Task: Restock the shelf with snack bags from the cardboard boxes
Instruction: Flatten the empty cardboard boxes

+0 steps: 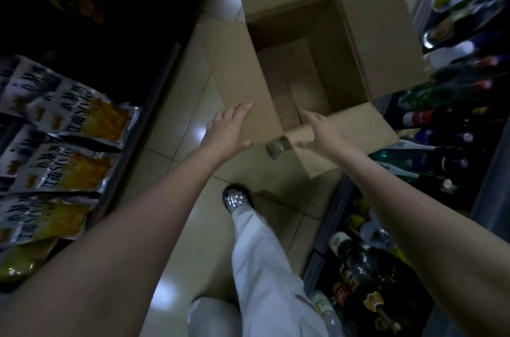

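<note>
box: open cardboard box (306, 66) at 12 o'clock
left hand (229, 129): holds left flap
right hand (321, 129): holds near flap
snack bags (69, 126): 9 o'clock

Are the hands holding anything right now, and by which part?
Both hold the open cardboard box by its flaps: the left hand grips the left flap's near edge, the right hand the near flap at the corner. No snack bag is held.
</note>
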